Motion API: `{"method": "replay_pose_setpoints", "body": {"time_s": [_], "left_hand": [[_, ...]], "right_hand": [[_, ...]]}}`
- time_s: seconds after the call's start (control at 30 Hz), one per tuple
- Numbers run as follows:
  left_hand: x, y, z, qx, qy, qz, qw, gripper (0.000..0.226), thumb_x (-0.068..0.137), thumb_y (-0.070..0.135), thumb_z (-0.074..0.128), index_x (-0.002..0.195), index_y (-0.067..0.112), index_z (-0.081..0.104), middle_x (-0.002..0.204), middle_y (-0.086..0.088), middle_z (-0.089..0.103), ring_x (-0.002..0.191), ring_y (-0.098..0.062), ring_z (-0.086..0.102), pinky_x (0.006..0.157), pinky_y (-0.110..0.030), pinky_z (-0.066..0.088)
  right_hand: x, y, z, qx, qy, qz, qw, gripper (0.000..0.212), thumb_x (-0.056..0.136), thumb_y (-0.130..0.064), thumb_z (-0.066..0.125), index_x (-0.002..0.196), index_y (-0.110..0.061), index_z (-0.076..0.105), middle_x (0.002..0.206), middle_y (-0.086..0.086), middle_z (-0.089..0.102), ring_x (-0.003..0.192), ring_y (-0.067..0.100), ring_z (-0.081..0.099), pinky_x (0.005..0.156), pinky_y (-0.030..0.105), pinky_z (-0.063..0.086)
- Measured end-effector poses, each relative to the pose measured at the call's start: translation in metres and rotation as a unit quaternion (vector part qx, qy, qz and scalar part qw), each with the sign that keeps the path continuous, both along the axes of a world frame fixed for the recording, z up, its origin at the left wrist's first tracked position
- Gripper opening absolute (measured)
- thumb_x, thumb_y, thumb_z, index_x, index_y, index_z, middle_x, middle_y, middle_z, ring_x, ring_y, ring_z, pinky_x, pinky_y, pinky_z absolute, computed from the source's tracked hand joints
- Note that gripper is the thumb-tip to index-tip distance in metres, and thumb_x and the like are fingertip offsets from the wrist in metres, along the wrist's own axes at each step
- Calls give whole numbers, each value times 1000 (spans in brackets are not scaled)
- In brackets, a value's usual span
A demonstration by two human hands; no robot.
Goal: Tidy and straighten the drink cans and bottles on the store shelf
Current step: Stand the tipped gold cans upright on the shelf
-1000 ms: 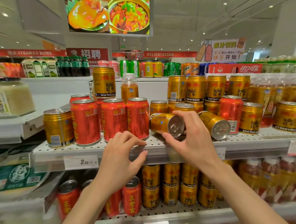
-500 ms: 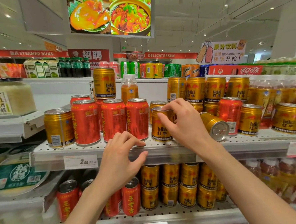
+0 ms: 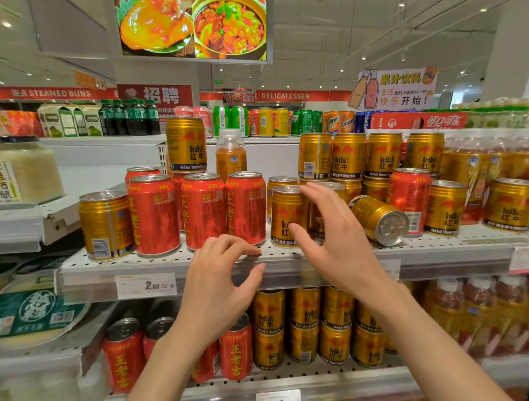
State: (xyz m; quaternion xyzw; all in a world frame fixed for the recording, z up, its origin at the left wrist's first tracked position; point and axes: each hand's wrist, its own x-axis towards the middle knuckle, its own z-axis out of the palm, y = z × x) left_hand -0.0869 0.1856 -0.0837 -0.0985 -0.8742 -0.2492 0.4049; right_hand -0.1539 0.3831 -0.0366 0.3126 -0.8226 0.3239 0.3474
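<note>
A gold Red Bull can (image 3: 284, 217) stands upright at the front of the white perforated shelf (image 3: 445, 248), right of three red cans (image 3: 203, 210). My right hand (image 3: 330, 236) hovers just in front of it with fingers spread and holds nothing. A second gold can (image 3: 379, 218) lies on its side to the right, its base facing me. My left hand (image 3: 218, 283) rests on the shelf's front edge, its fingers loosely curled on the lip. Another gold can (image 3: 106, 225) stands at the far left of the row.
More gold cans (image 3: 350, 154) are stacked behind, with one gold can (image 3: 186, 144) atop a red one and an orange bottle (image 3: 230, 156) beside it. Wrapped bottle packs (image 3: 486, 155) fill the right. The lower shelf holds red and gold cans (image 3: 305, 328).
My right hand stood the tipped gold can upright beside the red cans, then let go and drew back a little. My left hand stayed on the shelf edge.
</note>
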Motion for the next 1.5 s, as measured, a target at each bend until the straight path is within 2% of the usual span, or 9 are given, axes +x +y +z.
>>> {"method": "replay_pose_setpoints", "body": {"time_s": [0.2,0.4,0.53,0.7,0.8,0.93,1.13,1.27,1.5], "left_hand": [[29,10,-10,91,21,-61,994,31,91,37,63,120,28,66,115,21,62,118,-3,57,99,-11,40],[44,25,-42,178,-17,-72,981,22,92,26,70,115,29,69,109,22,67,110,-2,63,92,-8,44],[44,47,-66,246,-90,-80,962,24,90,21,72,109,36,69,103,22,69,102,-2,66,85,-9,47],[38,83,-77,279,-114,-85,950,24,91,19,71,104,38,69,98,18,70,96,-5,67,81,-9,48],[28,109,-75,277,-110,-74,952,24,91,16,72,103,37,70,94,16,69,92,-7,66,78,-6,45],[13,150,-67,287,-90,-59,952,23,90,15,72,102,34,71,94,17,69,91,-6,65,77,-5,45],[-5,204,-54,298,-71,-50,951,24,91,14,71,105,34,71,99,16,71,95,-9,66,79,-7,47],[-8,219,-44,264,-47,-42,962,26,91,16,70,108,35,69,99,15,69,96,-11,66,81,-10,48],[-15,203,-19,138,20,-19,990,20,94,29,69,114,25,69,107,19,67,103,-6,64,89,-18,49]], "right_hand": [[43,27,-36,-87,-77,3,993,39,95,-34,64,132,-28,56,124,-21,58,120,-4,54,101,17,46],[75,57,-88,-169,-200,-16,965,26,94,-25,69,118,-32,63,102,-16,68,95,1,63,77,7,47],[76,80,-112,-196,-279,-22,940,23,94,-23,68,115,-32,64,92,-17,68,88,2,63,75,8,48],[65,115,-120,-221,-309,-20,925,20,95,-27,66,114,-33,64,92,-20,67,85,4,63,74,10,50],[52,141,-120,-229,-311,-11,922,19,95,-24,67,113,-30,66,89,-12,69,82,5,63,74,14,51],[28,179,-116,-214,-305,2,928,19,95,-27,67,112,-34,65,91,-21,68,85,4,64,73,15,53],[0,223,-102,-182,-283,31,941,19,95,-24,68,110,-35,67,95,-21,69,93,-1,65,78,12,51],[-10,238,-96,-153,-261,32,953,14,96,-27,67,106,-37,68,95,-20,70,93,2,67,79,18,53],[-10,236,-75,-151,-219,34,963,16,96,-28,66,111,-33,66,94,-15,72,92,1,67,79,15,53]]}}
